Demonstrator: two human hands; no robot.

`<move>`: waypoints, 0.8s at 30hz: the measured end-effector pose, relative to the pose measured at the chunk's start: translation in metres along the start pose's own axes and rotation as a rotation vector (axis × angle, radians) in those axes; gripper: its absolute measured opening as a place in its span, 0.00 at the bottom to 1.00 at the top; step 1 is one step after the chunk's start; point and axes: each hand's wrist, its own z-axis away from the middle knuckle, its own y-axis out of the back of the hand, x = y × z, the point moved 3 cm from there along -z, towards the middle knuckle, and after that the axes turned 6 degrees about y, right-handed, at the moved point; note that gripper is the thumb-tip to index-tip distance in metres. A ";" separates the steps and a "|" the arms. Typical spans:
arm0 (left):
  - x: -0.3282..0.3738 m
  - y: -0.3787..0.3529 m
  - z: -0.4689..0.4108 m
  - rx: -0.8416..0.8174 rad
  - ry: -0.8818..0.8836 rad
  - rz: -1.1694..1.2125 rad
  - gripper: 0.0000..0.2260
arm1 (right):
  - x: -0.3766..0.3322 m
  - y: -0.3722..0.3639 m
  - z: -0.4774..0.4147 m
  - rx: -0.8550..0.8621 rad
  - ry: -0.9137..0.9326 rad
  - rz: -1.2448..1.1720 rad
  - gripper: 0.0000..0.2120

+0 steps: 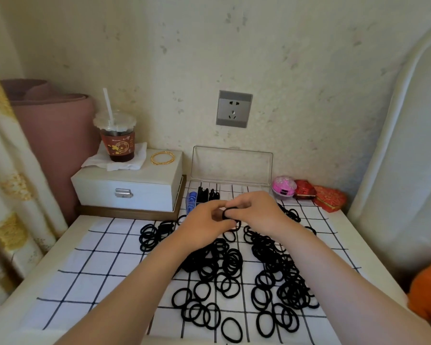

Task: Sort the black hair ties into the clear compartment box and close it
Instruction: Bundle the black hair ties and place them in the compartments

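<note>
Left hand (204, 220), right hand (256, 210) pinch bunch of black elastic hair ties (228, 211) in front of clear plastic compartment box (244, 189) — lid (232, 165) up, I judge, to receive them; rest loose on checked cloth (97, 245).

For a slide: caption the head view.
Left hand and right hand pinch black hair ties before the open compartment box.

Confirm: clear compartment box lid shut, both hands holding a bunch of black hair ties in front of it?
Not quite: the head view shows the clear plastic compartment box with its transparent lid open, standing upright. The rest holds: left hand and right hand hold a bunch of black elastic hair ties in front of it.
</note>
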 end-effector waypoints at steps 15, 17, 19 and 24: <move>-0.010 0.029 0.025 -0.050 0.275 0.268 0.10 | -0.017 -0.026 0.017 -0.105 -0.163 -0.338 0.18; -0.014 0.034 0.029 -0.102 0.320 0.322 0.11 | -0.023 -0.030 0.018 -0.096 -0.165 -0.361 0.16; -0.019 0.043 0.033 -0.154 0.353 0.383 0.10 | -0.028 -0.036 0.018 -0.081 -0.163 -0.370 0.13; -0.037 0.062 0.041 -0.138 0.398 0.310 0.04 | -0.042 -0.059 0.019 -0.107 -0.138 -0.314 0.13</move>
